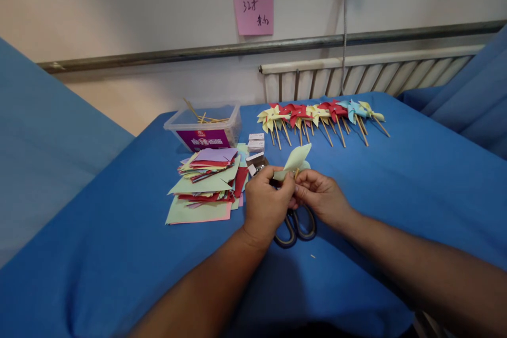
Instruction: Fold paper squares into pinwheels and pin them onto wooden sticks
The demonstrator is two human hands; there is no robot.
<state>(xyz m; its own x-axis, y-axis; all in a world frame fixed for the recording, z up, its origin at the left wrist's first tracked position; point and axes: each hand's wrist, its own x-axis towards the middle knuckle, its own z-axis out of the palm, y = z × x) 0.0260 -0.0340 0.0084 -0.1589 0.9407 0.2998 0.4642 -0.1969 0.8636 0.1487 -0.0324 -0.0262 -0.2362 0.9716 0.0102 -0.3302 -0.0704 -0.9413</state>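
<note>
Pale green paper, folded like a pinwheel (298,157), is held up between my two hands over the table. My left hand (266,196) is closed on the paper's lower left side. On the other side, my right hand (322,198) pinches at a thin wooden stick (297,173), whose tip shows against the paper. The fingers hide most of the stick and the paper's centre. Below the hands lie scissors (296,229) with dark handles, their blades hidden. A small open box (255,159) with shiny bits sits just beyond my left hand.
Cut coloured paper (206,177) is stacked at the left. Behind it stands a clear plastic tub (235,121) with wooden sticks. Two small boxes (256,142) lie beside it. Finished pinwheels (301,113) line the back right, near a radiator (368,71). Blue cloth (130,253) covers the table.
</note>
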